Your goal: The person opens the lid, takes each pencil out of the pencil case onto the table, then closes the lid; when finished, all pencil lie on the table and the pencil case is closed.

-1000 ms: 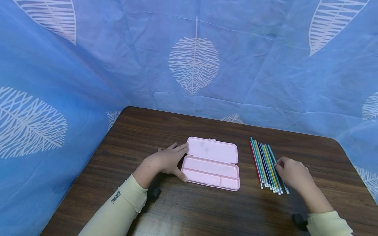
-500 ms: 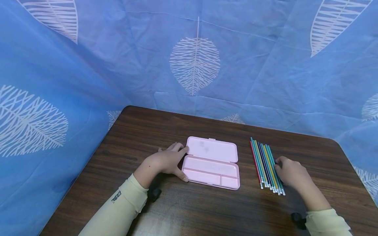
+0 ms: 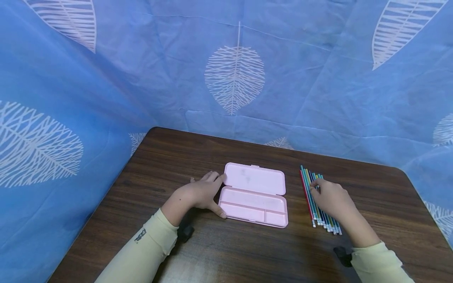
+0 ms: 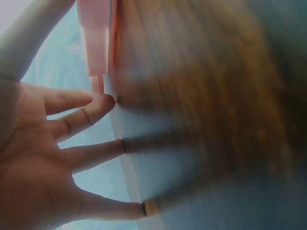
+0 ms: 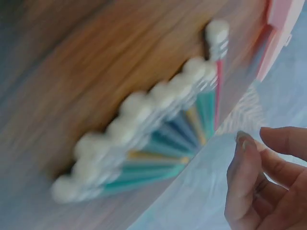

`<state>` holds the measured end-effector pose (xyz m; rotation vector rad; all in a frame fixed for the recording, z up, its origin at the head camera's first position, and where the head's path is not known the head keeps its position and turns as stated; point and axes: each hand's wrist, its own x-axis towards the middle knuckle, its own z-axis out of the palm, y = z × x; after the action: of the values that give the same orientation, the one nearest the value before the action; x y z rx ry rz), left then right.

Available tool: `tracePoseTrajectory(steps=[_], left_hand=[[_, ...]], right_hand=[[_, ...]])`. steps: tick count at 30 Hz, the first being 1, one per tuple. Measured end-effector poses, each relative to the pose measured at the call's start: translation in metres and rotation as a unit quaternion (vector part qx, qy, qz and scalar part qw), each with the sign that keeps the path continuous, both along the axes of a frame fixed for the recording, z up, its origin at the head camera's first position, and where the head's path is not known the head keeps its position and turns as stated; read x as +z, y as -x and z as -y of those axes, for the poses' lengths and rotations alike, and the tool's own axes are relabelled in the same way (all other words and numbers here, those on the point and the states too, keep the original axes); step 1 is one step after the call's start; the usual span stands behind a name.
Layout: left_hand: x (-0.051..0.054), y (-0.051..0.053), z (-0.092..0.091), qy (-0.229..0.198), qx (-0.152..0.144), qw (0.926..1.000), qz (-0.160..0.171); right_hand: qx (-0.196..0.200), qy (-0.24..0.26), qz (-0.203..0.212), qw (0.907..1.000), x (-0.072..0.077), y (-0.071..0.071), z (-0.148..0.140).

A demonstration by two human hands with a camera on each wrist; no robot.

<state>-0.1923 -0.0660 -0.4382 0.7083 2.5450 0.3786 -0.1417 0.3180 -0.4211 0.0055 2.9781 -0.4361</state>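
A pink pencil case (image 3: 253,201) lies unfolded on the table, its lid (image 3: 255,179) laid back behind the divided tray. My left hand (image 3: 199,194) touches the case's left side, fingers spread; in the left wrist view a fingertip meets the pink lid edge. To the right of the case, several pencils (image 3: 312,202) lie side by side, white erasers toward me, in red, teal, yellow and dark blue. Over their upper part hovers my right hand (image 3: 334,200), partly hiding them. Its fingers (image 5: 242,177) are loosely bent, with nothing between thumb and fingertips in the right wrist view.
The dark brown wooden table (image 3: 255,255) has rounded back corners. A blue cloth (image 3: 170,70) with white leaf prints hangs behind it and along the left side. A dark wrist camera (image 3: 342,256) sits under my right cuff.
The rightmost pencil, splayed out a second ago, has moved left against the row. My right hand has since shifted left over the pencils. The left hand stays at the case.
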Motion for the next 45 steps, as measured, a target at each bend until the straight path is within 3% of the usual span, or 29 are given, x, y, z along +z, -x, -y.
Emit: tracePoseTrajectory(steps=[4, 10, 16, 26, 35, 45], left_hand=[[0.001, 0.000, -0.001, -0.002, 0.005, 1.0000, 0.004], [0.001, 0.000, -0.002, -0.004, 0.015, 0.9998, 0.008], [-0.001, -0.001, 0.000, -0.008, 0.012, 0.9999, 0.003], [-0.002, 0.000, 0.001, -0.015, 0.010, 0.9998, 0.001], [-0.001, -0.002, 0.003, -0.038, 0.006, 0.9992, -0.002], [-0.003, -0.001, 0.003, -0.026, 0.002, 0.9996, 0.004]], right_hand=[[0.014, 0.023, 0.001, 0.9996, -0.002, 0.007, 0.015], [0.056, 0.077, 0.036, 0.9948, -0.011, 0.022, 0.033], [0.083, 0.089, 0.041, 0.9917, -0.018, 0.034, 0.044], [0.059, 0.124, 0.048, 0.9894, -0.020, 0.043, 0.046], [0.044, 0.109, -0.012, 0.9931, -0.017, 0.040, 0.050], [0.032, 0.103, -0.059, 0.9924, -0.005, 0.024, 0.054]])
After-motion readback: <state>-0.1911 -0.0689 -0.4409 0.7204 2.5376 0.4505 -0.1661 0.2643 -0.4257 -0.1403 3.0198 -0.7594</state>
